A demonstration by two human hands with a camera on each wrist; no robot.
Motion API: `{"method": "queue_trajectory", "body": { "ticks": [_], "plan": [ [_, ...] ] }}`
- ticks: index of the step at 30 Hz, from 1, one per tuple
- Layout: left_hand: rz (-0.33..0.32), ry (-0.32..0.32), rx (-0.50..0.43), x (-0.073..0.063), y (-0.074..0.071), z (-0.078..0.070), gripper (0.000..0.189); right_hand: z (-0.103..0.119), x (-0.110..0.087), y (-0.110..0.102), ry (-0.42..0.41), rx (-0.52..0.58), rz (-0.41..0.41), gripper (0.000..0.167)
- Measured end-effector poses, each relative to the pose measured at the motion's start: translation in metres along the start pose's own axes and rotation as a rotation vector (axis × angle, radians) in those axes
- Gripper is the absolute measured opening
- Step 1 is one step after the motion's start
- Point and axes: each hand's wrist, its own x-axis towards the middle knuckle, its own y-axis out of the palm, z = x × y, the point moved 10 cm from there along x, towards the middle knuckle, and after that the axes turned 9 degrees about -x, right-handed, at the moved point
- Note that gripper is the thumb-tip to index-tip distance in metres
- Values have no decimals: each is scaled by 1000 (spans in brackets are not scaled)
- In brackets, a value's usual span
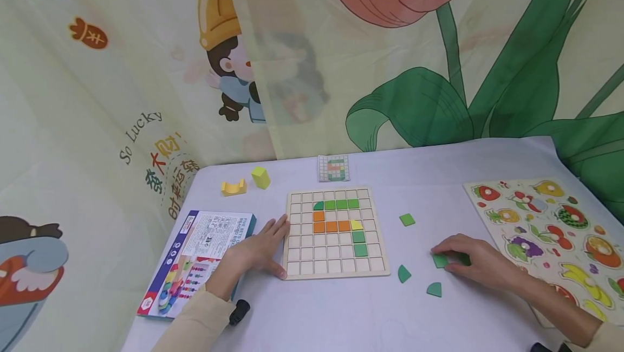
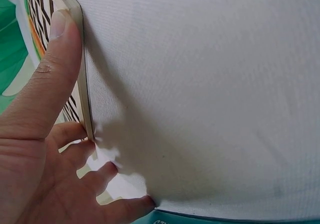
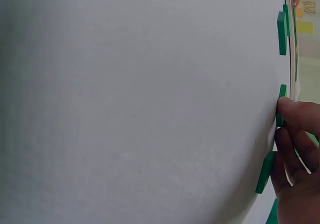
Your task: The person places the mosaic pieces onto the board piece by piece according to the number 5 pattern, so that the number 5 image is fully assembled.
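A wooden grid board (image 1: 302, 260) lies mid-table, holding green, orange and yellow tiles. My left hand (image 1: 255, 246) rests along its left edge with fingers spread; in the left wrist view the thumb (image 2: 60, 59) touches the board's rim. To the right of the board, my right hand (image 1: 480, 262) pinches a green square tile (image 1: 440, 261) between thumb and fingers, low at the tabletop. Another green tile (image 3: 265, 173) sits against its other fingers, partly hidden under the hand. Nearby lie a green square tile (image 1: 407, 220) and two green quarter-round tiles, one (image 1: 404, 274) left of the other (image 1: 434, 289).
A small pattern card (image 1: 333, 168) lies behind the board. At the back left are a yellow arch block (image 1: 234, 187) and a yellow-green block (image 1: 260, 177). A printed box (image 1: 195, 265) lies under the left forearm's side; a fruit-picture board (image 1: 531, 206) lies far right.
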Motion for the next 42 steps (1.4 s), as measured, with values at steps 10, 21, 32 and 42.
{"method": "queue_trajectory", "body": {
  "ticks": [10, 21, 32, 42],
  "plan": [
    [-2, -6, -3, 1, -1, 1, 112, 22, 15, 1, -71, 23, -52, 38],
    [1, -6, -17, 1, 1, 3, 112, 105, 70, 34, -112, 39, 47, 35],
    [0, -9, -15, 2, 0, 1, 112, 159, 89, 58, -277, 54, 35, 33],
    [2, 0, -19, 1, 0, 1, 112, 163, 89, 62, -288, 34, 34, 32]
  ]
}}
